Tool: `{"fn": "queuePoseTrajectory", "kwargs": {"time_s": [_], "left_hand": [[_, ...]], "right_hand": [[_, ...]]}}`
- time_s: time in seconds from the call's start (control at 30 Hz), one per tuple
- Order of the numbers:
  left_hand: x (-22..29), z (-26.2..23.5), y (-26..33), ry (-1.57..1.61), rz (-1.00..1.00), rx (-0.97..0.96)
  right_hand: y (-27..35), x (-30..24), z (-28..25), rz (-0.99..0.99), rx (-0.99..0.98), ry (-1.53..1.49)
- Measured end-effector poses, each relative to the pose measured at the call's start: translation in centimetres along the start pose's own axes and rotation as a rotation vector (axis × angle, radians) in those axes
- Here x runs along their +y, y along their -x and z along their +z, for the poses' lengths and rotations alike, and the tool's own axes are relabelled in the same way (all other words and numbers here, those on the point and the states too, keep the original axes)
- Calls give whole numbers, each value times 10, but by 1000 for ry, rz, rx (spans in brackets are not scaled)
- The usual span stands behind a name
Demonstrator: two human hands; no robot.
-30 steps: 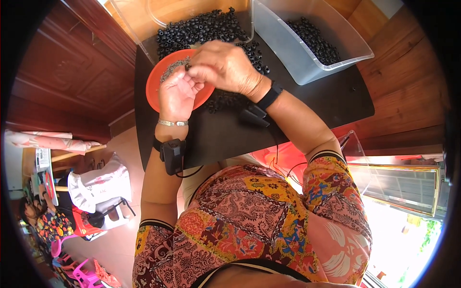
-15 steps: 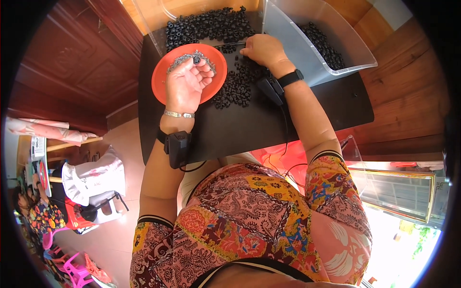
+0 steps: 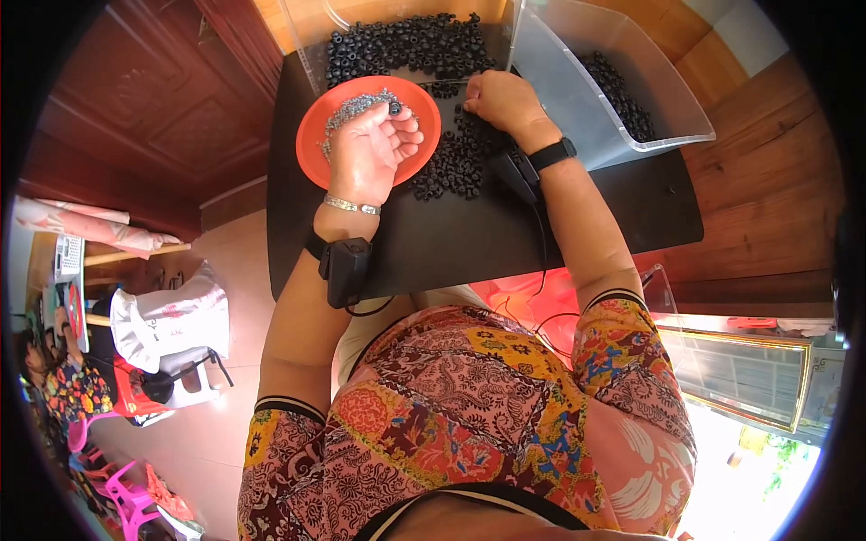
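Observation:
My left hand (image 3: 368,151) is palm up over the red plate (image 3: 308,135). Its thumb and forefinger pinch a small black ring-shaped part (image 3: 394,107), while the other fingers curl loosely. Small silvery metal pieces (image 3: 345,113) are heaped in the plate, partly hidden by that hand. To the right, my right hand (image 3: 505,99) is closed on a thin rod-like tool (image 3: 448,82) pointing left, its exact kind unclear. Below the right hand, many small black parts (image 3: 451,167) lie loose on the black table (image 3: 433,239).
Behind the plate, a clear container holds a pile of similar black parts (image 3: 406,45). A translucent bin (image 3: 591,135) with more black parts stands at the right. Dark bands with black devices (image 3: 347,270) sit on both wrists, with cables trailing. Beyond the floor at left stands a white sack (image 3: 171,325).
The view has shifted slightly, so the table and plate appear a little further right. Both hands keep nearly the same pose, with the black part and the thin tool still held.

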State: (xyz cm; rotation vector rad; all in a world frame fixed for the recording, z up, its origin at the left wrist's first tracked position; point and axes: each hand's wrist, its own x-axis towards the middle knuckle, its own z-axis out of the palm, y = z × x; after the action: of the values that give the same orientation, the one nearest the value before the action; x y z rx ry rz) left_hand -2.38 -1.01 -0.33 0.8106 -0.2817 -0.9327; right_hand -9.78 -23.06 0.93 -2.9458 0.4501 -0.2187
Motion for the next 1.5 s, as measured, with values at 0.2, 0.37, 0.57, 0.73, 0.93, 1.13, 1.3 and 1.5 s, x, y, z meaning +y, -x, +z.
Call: {"fn": "queuePoseTrajectory", "kwargs": {"time_s": [0.2,0.37,0.57,0.73,0.93,1.13,1.3,1.5], "left_hand": [[1,8,2,-2,5,66],[0,8,3,4,-2,46],[-3,11,5,27,-26,25],[-5,10,5,11,-23,-1],[-5,11,5,-9,-15,8],[-4,9,3,36,6,7],[-3,13,6,-19,95,11],[-3,13,7,-37,99,-2]], "right_hand": [[-3,9,6,17,28,-78],[2,-9,-7,-18,100,-858],[18,-51,-8,-185,85,-1343],[24,-63,1,-251,31,-1482],[25,-64,1,-244,29,-1461],[24,-64,7,-341,126,-1353],[26,-66,6,-353,173,-1348],[27,-63,3,-421,198,-1253]]}}
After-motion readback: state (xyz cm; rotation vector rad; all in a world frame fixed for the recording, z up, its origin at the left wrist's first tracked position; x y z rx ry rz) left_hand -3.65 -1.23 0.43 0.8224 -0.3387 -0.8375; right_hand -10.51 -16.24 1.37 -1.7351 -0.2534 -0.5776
